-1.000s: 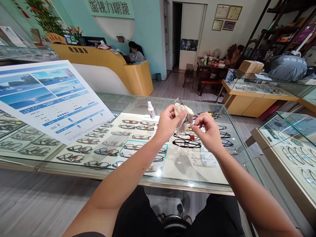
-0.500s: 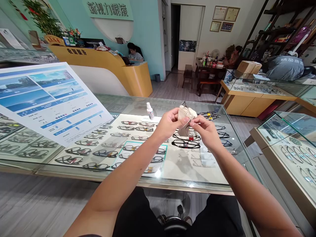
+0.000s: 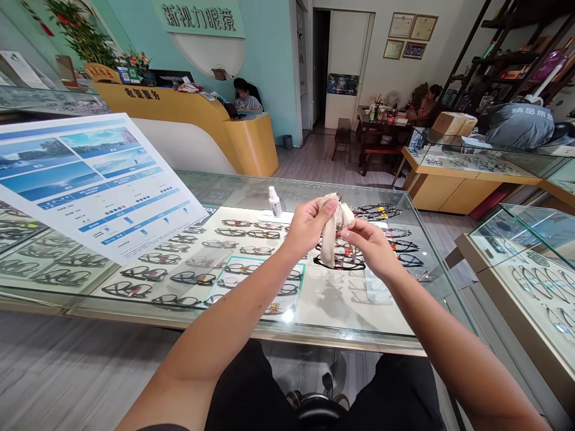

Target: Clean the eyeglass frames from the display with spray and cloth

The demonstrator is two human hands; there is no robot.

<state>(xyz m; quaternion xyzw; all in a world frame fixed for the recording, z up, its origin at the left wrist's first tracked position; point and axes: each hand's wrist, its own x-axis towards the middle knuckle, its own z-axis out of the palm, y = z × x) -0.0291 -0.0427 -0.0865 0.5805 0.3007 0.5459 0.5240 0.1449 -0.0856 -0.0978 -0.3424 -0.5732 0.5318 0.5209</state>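
Above a glass display counter (image 3: 251, 188), my left hand (image 3: 308, 227) pinches a beige cleaning cloth (image 3: 329, 239) wrapped round a pair of glasses that is almost wholly hidden in it. My right hand (image 3: 371, 245) meets it from the right, fingers closed on the same bundle. A strip of cloth hangs down below my left thumb. A small white spray bottle (image 3: 274, 202) stands on the glass just left of my hands. Rows of spectacle frames (image 3: 188, 263) lie under the glass.
A large printed chart (image 3: 90, 179) leans on the counter at left. A second glass case (image 3: 530, 263) stands to the right. Behind are a yellow reception desk (image 3: 202, 120) with a seated person, and a table with another person at the back right.
My hands have come closer together and turned the bundle. The cloth now covers the glasses more fully and a strip of it hangs down.
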